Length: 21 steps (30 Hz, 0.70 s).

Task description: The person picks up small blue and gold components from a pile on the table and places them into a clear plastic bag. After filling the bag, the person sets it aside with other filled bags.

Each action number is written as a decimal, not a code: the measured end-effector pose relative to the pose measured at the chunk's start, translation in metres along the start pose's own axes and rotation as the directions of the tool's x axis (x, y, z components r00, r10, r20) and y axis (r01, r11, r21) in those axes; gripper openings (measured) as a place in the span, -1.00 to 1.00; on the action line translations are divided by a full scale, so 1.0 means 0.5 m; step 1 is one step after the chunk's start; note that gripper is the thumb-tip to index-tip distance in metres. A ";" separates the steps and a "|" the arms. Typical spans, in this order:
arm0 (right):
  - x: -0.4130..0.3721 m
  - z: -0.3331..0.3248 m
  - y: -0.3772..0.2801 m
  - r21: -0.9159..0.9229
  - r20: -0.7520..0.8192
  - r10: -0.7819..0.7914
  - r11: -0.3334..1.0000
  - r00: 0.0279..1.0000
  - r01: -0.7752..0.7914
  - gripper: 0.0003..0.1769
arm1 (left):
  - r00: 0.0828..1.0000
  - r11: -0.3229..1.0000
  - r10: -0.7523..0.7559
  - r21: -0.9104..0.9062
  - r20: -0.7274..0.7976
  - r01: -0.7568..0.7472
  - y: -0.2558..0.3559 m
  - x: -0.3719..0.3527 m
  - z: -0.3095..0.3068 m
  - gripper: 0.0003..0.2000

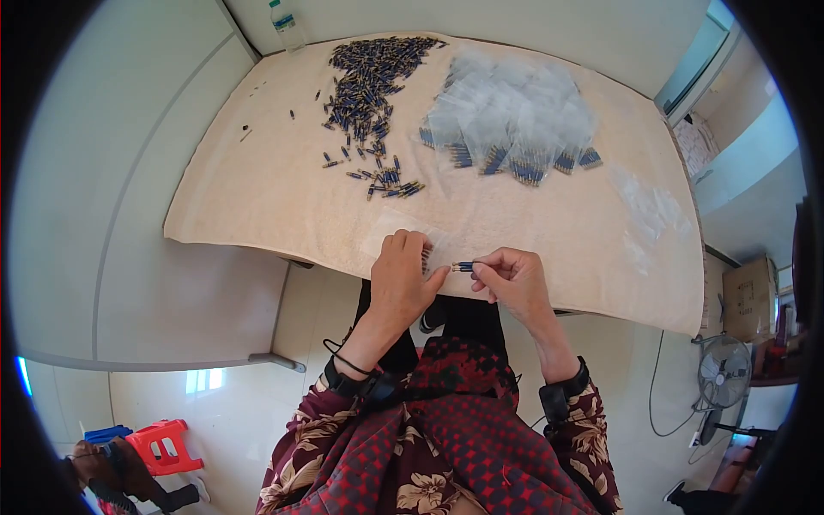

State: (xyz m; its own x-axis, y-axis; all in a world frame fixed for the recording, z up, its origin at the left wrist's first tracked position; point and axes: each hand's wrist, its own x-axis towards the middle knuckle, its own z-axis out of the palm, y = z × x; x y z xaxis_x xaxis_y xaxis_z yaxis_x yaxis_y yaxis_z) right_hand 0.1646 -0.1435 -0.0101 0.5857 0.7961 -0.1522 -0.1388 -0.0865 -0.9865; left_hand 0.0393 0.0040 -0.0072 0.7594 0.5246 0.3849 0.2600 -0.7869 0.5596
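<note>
My left hand (400, 273) is closed on a clear plastic bag (384, 225) at the table's front edge. A few small pieces show beside its fingers, partly hidden by the hand. Just to the right, my right hand (515, 279) pinches a few small blue cylinders with gold-coloured ends (464, 267) between thumb and fingers. Their tips point at the bag and my left thumb. Farther back lies a large heap of the same loose cylinders (365, 81), trailing off toward me.
Filled clear bags (515, 107) are piled at the back right. Flat, thin clear bags (652, 210) lie on the cloth-covered table (283, 189) at the right. A water bottle (287, 27) stands at the back left. On the floor are a red stool (163, 446) and a fan (724, 371).
</note>
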 end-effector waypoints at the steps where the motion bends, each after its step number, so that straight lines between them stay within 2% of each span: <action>1: 0.004 0.001 0.001 0.015 -0.001 -0.005 1.000 1.000 0.005 -0.90 | 0.999 0.999 -0.013 0.046 0.038 0.011 0.000 0.004 0.005 -0.69; 6: 0.021 0.014 0.006 0.058 -0.014 0.002 0.998 1.000 -0.001 -0.90 | 1.000 0.996 0.014 0.086 -0.013 -0.013 -0.011 0.010 0.025 -0.75; 14: 0.039 0.043 0.012 0.082 -0.028 -0.031 0.996 0.999 0.034 -0.89 | 0.999 0.999 -0.038 0.001 -0.016 0.038 -0.018 0.012 0.019 -0.87; 18: 0.046 0.060 0.011 0.017 -0.068 -0.043 0.999 0.997 0.045 -0.90 | 0.999 0.997 -0.047 -0.059 -0.028 0.046 -0.023 0.012 0.018 -0.89; 21: 0.051 0.073 0.026 -0.143 -0.085 -0.152 0.980 0.985 0.139 -0.91 | 0.998 0.996 -0.055 -0.079 -0.035 0.052 -0.022 0.011 0.015 -0.90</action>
State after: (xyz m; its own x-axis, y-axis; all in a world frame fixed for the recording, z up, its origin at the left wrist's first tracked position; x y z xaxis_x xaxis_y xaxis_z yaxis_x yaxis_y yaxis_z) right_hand 0.1487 -0.1023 -0.0248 0.6655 0.7464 -0.0048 0.0597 -0.0597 -0.9964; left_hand 0.0449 0.0131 -0.0169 0.7224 0.5783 0.3791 0.2515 -0.7305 0.6349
